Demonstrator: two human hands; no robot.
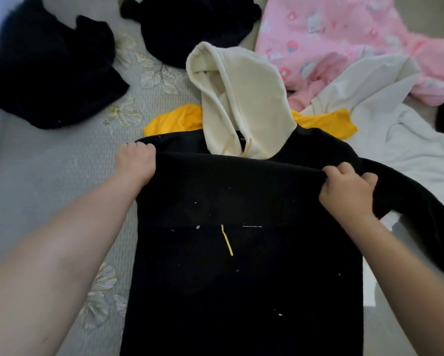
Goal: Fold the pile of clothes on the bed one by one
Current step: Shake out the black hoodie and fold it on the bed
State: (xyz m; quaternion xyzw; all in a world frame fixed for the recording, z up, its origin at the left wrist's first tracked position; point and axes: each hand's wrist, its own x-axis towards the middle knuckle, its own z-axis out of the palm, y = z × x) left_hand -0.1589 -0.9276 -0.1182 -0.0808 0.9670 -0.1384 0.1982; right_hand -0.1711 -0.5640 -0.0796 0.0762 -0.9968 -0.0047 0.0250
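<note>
A black hoodie (241,265) with a cream hood (241,98) lies flat on the bed in front of me, hood pointing away. Its body is doubled over along a crosswise fold near the shoulders. My left hand (136,163) grips the left end of that fold. My right hand (346,191) grips the right end, beside a black sleeve (408,196) trailing off to the right. A yellow thread (227,240) lies on the black fabric.
A yellow garment (172,122) sticks out from under the hoodie. Two dark bundles (53,73) (190,24) sit at the back left, a pink fleece piece (344,34) at the back right, a white garment (395,124) on the right. The grey floral bedspread (61,176) shows at left.
</note>
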